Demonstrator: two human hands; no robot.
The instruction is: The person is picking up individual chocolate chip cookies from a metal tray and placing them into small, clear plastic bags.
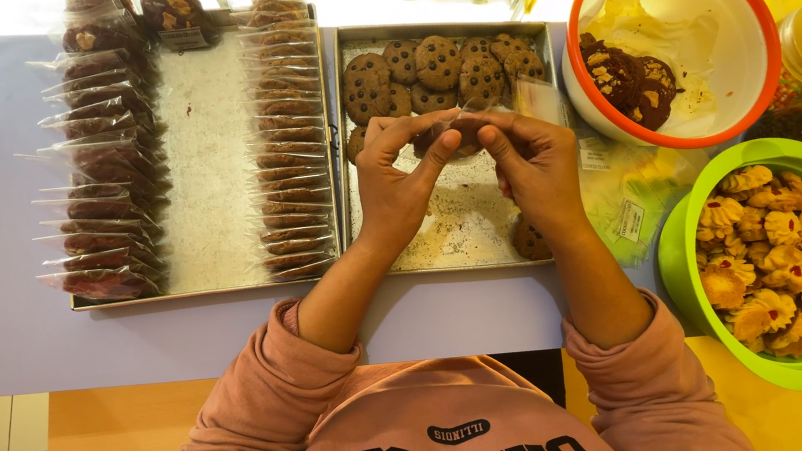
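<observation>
A clear plastic cookie sleeve is pinched between the left hand and right hand, its long axis running left-right, above the right baking tray, near its far edge.

Both hands on clear bag

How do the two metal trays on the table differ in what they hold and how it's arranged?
The left tray holds cookies sealed in clear bags, stacked in two rows along its sides, with the middle bare. The right tray holds loose chocolate-chip cookies crowded at its far end, with crumbs and one cookie nearer. Both hands work over the right tray, none over the left. Both are shallow rectangular metal trays lying side by side.
</observation>
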